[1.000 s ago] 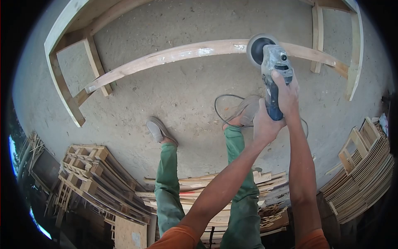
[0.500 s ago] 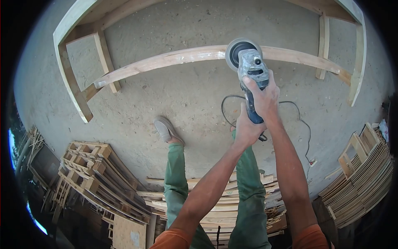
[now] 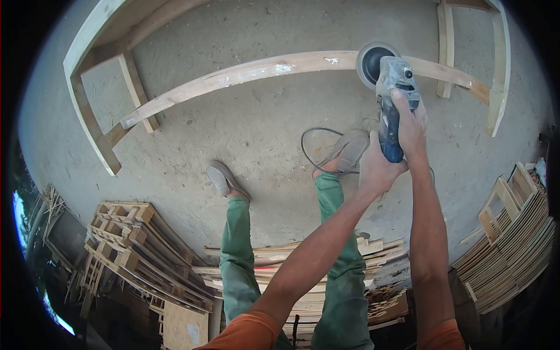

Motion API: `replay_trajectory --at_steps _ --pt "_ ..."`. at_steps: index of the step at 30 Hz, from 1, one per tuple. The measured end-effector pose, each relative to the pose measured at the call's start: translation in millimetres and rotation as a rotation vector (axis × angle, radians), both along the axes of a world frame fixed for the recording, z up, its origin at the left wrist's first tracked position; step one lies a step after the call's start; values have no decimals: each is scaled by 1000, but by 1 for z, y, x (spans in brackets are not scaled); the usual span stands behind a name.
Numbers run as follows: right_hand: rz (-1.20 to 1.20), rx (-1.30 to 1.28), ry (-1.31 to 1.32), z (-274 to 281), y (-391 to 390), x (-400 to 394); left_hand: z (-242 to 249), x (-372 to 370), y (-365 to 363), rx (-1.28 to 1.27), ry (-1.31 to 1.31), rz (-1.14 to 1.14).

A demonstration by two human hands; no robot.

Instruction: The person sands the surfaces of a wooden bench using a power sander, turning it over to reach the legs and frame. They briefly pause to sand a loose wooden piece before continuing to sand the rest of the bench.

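Observation:
A dusty blue and grey angle grinder (image 3: 389,131) is gripped in both my hands. My left hand (image 3: 378,169) is closed around the rear end of its body. Farther forward, my right hand (image 3: 413,125) wraps the side near the grey head, thumb on top. The round disc (image 3: 367,65) overlaps the right part of a long curved wooden rail (image 3: 233,77). Whitish patches mark the rail's surface left of the disc. This rail belongs to a large wooden frame (image 3: 81,111) standing on the floor.
A black power cord (image 3: 304,149) loops on the concrete floor (image 3: 262,134) by my right shoe (image 3: 352,150). Stacked wooden pallets (image 3: 125,227) stand at the lower left. Planks (image 3: 303,256) lie beneath my legs, and a pile of thin boards (image 3: 507,251) sits at the right.
Both hands have carried the grinder to the right along the curved rail. My right foot now shows beside the cord, and the view has shifted slightly.

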State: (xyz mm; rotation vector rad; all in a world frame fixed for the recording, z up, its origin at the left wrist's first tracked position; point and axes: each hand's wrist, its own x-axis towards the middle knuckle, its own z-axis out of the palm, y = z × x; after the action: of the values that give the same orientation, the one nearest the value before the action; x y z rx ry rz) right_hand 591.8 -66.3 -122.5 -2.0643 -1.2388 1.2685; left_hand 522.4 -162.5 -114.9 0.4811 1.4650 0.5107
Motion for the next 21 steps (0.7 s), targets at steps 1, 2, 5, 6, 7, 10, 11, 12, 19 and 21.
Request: replay_trajectory --at_steps 1,2,5,6,7,10,11,12,19,21 --pt "3 -6 5 2 -7 -14 3 -11 -10 -10 -9 56" --pt "62 -19 1 4 -13 -33 5 -25 -18 -15 -13 117" --pt "168 -75 96 6 -25 -105 5 -81 -37 70 -22 334" --pt "191 -101 116 8 -26 -134 2 -105 -42 58 -26 341" --pt "215 -127 134 11 -28 -160 -2 -129 -47 46 -31 350" --pt "260 -90 108 5 -36 -217 -13 -185 -57 129 -34 397" --pt "261 -88 105 3 -38 -223 -14 -192 -60 130 -36 398" --pt "264 -87 119 1 -39 -227 -14 -196 -62 112 -20 373" --pt "190 -73 72 6 -41 -187 2 -164 -49 -6 -12 272" --pt "181 -47 47 5 -38 -172 1 -148 -47 53 -5 301"
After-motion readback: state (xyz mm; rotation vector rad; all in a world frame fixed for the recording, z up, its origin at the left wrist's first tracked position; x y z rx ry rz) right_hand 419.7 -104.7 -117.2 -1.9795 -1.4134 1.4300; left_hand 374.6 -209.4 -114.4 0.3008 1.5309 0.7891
